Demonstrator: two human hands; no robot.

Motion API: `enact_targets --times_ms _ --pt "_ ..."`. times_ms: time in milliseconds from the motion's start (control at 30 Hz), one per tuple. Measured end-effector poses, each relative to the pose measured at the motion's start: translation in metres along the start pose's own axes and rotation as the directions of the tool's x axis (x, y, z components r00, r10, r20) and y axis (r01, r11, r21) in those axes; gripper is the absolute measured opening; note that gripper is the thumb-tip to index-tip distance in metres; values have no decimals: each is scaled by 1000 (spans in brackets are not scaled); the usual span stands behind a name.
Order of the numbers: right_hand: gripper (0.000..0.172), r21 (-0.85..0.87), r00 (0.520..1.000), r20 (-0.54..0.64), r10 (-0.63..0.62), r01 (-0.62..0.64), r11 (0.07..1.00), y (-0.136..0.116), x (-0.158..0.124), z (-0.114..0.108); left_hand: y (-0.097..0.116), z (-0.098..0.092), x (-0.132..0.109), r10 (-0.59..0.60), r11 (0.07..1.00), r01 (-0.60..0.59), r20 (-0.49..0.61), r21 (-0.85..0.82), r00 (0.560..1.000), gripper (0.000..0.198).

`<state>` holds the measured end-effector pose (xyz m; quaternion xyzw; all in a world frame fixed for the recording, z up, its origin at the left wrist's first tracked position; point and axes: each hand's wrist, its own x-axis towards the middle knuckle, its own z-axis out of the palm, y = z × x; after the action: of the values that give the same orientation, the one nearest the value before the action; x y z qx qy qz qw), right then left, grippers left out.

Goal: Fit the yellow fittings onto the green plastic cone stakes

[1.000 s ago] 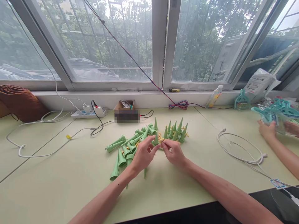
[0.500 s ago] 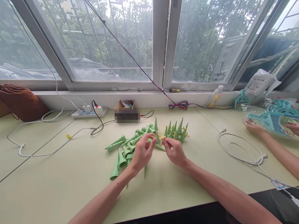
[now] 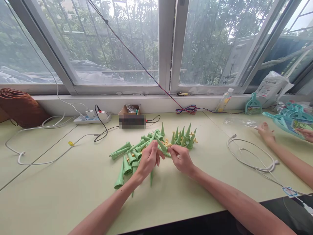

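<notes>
My left hand [image 3: 148, 159] is closed round a small green plastic cone spike [image 3: 160, 144], which tilts up to the left. Facing it, my right hand [image 3: 182, 160] pinches a little yellow plastic piece [image 3: 168, 145] close to the spike's lower end; whether the two touch I cannot tell. Left of my hands lies a heap of larger green cone spikes [image 3: 119, 178], some with yellow parts in them. Just beyond my right hand, several small green cones [image 3: 187, 132] with yellow pieces stand upright in a cluster.
At right, a co-worker's hand [image 3: 267, 134] is near turquoise dustpans [image 3: 276, 120]. A white cable coil [image 3: 251, 155] lies before it. Along the window stand a power strip [image 3: 93, 119], a cardboard box [image 3: 129, 110], bundled wires [image 3: 187, 109] and a bottle [image 3: 224, 100].
The small green cone, upright between my hands before, is now tilted in my closed left hand. My right hand has barely moved. The co-worker's hand has come off the bagged dustpan.
</notes>
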<state>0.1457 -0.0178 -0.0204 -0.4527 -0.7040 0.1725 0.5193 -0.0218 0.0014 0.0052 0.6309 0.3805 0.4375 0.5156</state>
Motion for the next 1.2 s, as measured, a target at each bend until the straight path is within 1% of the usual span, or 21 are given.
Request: enact_targets --times_ms 167,267,367,500,700,900,1067,1200 --pt "36 0 1000 13 15 -15 1000 2 -1 1 7 -1 -1 -67 989 72 41 -130 997 57" --pt "35 3 1000 20 18 -18 1000 3 -1 1 9 -2 0 -76 986 85 63 -146 995 57" --pt "34 1 999 29 22 -22 1000 4 -1 1 8 -2 1 -72 989 80 73 -123 995 55" --pt "33 2 999 39 18 -18 1000 4 -1 1 7 -2 1 -63 992 69 55 -103 997 52" --pt "32 28 999 46 26 -27 999 3 -1 0 11 -2 1 -59 995 63 51 -80 997 43" --pt "34 28 998 43 39 -40 999 3 -1 0 12 -2 0 -44 998 47 57 -39 997 40" --pt "35 36 999 29 40 -41 998 5 1 0 8 -2 -3 11 999 -14 75 33 997 38" --pt "38 33 1000 -2 7 -7 999 7 1 0 2 -2 -5 87 982 -98 74 161 993 45"
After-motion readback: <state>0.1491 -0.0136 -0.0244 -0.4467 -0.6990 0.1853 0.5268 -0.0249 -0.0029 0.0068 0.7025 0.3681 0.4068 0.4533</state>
